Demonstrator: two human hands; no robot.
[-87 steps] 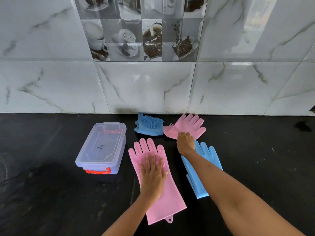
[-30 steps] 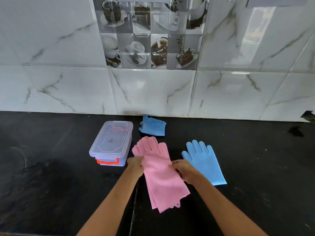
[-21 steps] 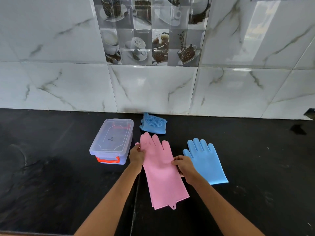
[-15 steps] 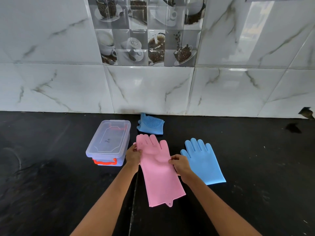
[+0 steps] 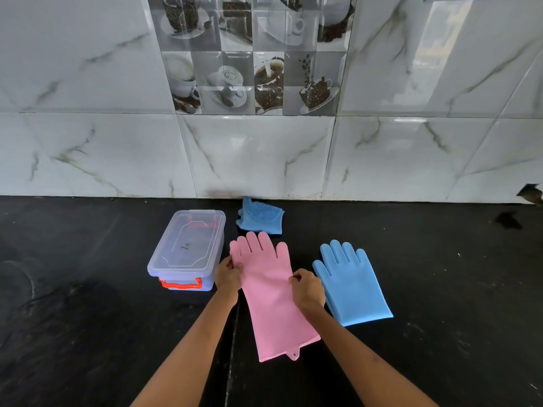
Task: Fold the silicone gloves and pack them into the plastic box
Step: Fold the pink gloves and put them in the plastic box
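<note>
Two pink silicone gloves (image 5: 270, 292) lie stacked flat on the black counter, fingers toward the wall. My left hand (image 5: 228, 276) pinches their left edge and my right hand (image 5: 307, 289) pinches their right edge. A blue glove (image 5: 351, 282) lies flat just right of my right hand. A second blue glove (image 5: 261, 215), folded with its bristles up, rests near the wall. The clear plastic box (image 5: 188, 248), lid shut and orange latch facing me, stands left of the pink gloves.
The black stone counter (image 5: 88, 318) runs to a white marble-tiled wall (image 5: 264, 154) right behind the folded blue glove. A seam in the counter (image 5: 232, 348) passes between my forearms.
My right hand brought the second pink glove from near the wall onto the first. Both hands then squared the stack, shifting from pressing on top to pinching its side edges.
</note>
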